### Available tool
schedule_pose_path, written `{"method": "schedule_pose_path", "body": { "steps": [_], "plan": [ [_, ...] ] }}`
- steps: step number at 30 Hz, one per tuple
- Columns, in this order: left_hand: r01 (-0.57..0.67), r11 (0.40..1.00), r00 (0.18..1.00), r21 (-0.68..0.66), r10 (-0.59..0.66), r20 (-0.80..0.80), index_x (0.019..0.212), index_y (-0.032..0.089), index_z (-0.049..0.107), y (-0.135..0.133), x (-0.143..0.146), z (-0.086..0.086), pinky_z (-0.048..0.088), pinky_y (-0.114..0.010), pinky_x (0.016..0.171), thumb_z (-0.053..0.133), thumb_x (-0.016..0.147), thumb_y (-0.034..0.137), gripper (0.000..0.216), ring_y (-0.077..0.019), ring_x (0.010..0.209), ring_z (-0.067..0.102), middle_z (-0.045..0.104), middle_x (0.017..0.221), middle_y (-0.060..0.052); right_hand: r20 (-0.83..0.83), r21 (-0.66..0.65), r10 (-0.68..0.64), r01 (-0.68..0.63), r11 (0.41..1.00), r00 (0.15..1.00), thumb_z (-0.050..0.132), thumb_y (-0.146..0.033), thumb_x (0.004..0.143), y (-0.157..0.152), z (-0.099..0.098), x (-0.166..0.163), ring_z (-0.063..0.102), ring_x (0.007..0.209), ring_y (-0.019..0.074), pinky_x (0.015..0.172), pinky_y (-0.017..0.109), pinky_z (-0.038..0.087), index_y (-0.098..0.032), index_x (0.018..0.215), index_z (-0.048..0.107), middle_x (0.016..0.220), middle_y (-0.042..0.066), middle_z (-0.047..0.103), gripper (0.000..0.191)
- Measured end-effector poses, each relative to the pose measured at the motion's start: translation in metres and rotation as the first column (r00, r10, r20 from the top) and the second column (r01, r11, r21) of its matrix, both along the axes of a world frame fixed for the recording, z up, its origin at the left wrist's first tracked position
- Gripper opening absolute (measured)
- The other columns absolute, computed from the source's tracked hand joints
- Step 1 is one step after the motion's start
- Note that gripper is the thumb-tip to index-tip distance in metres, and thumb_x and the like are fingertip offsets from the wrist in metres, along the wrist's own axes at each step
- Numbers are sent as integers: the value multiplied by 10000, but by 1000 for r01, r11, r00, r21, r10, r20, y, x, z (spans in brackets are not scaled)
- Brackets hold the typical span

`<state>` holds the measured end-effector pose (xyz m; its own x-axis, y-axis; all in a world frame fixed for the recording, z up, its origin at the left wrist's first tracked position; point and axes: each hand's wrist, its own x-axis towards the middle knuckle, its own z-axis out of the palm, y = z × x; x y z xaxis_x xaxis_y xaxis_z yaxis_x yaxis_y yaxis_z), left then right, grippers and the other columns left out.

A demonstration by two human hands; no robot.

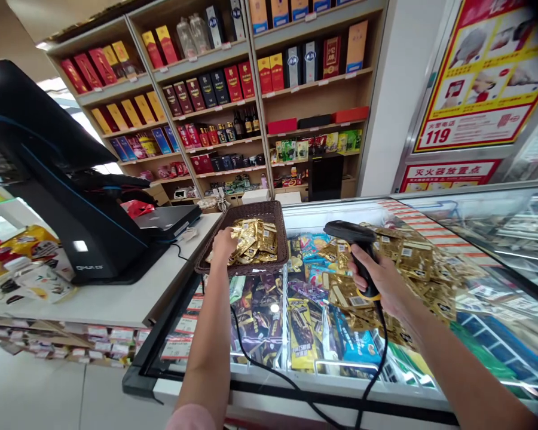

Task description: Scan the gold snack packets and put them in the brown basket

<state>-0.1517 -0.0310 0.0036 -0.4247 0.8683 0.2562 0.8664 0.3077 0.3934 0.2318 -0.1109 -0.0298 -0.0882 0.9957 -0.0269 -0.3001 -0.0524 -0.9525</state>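
Note:
My right hand (382, 279) is closed round the handle of a black barcode scanner (352, 237), held over the glass lid of a chest freezer (291, 364); its black cable hangs down toward me. My left hand (224, 243) reaches into a brown wicker basket (251, 212) and rests with curled fingers on the gold foil packets (255, 239) piled inside. Whether it grips a packet is hidden. Several more gold packets (412, 260) with white barcode labels lie spread on the freezer lid to the right of the scanner.
A black point-of-sale terminal (58, 179) stands on the white counter (116, 298) at left, snack bags beside it. Ice-cream packs show under the freezer glass. Wooden shelves of boxed bottles (233, 83) fill the back wall. A red and yellow poster (479, 77) hangs at right.

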Motion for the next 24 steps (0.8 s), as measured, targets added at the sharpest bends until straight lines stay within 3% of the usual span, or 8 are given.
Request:
{"method": "schedule_pose_path", "body": {
  "steps": [3,6,9,11,14,18,21,24],
  "plan": [
    [142,984,989,111,-136,-57,1188,167,683,1,28,11,426,-417,1028,591,904,276,319,-346,1214,597,656,1289,-195,-57,7,8,-7,1000,998,814,-661,684,6,8,12,374,405,59,363,213,286,-231,881,556,636,-59,524,539],
    [444,859,895,254,-435,-94,1115,187,708,0,71,17,436,-399,1023,537,949,306,267,-299,1113,632,704,1168,-141,-115,1,9,-9,1000,993,826,-648,677,13,14,25,372,410,54,366,206,280,-231,896,569,635,-63,517,536],
    [645,716,761,266,-633,-140,1014,208,729,3,123,8,419,-416,1032,537,957,323,231,-293,1090,625,732,1067,-113,-189,-6,-44,43,999,981,833,-642,672,18,19,34,373,412,49,365,197,274,-226,912,587,628,-68,510,539],
    [691,693,722,206,-674,-154,971,215,737,10,158,-7,408,-433,1032,591,930,342,198,-318,1130,602,734,1050,-119,-237,-5,-69,70,998,969,834,-642,670,20,21,37,375,411,52,365,199,283,-224,913,594,625,-67,513,540],
    [688,726,726,14,-687,-31,1000,207,734,28,206,-34,448,-411,944,576,939,408,263,-329,1114,619,723,1119,-142,-289,1,-77,81,997,954,842,-635,664,21,24,40,385,410,55,366,203,297,-225,907,600,620,-65,524,535],
    [522,835,846,-175,-533,-18,1051,134,714,53,249,-66,418,-429,975,586,893,595,504,-396,1222,568,648,1258,-239,-325,-1,-66,70,998,944,862,-624,648,25,21,42,395,409,51,362,201,306,-222,862,593,612,-63,537,529],
    [404,889,909,-213,-417,-16,1035,119,699,65,258,-78,399,-427,993,754,712,664,636,-443,1279,515,594,1333,-273,-339,-21,-87,84,996,937,865,-633,637,30,17,44,393,406,50,356,200,310,-222,857,581,614,-61,542,546],
    [409,884,913,-228,-398,94,999,129,677,70,253,-79,424,-383,926,836,641,604,615,-425,1230,556,628,1288,-256,-335,-29,-107,104,994,936,866,-636,630,33,13,44,402,406,52,355,198,319,-225,852,564,614,-64,544,556]
  ]
}}
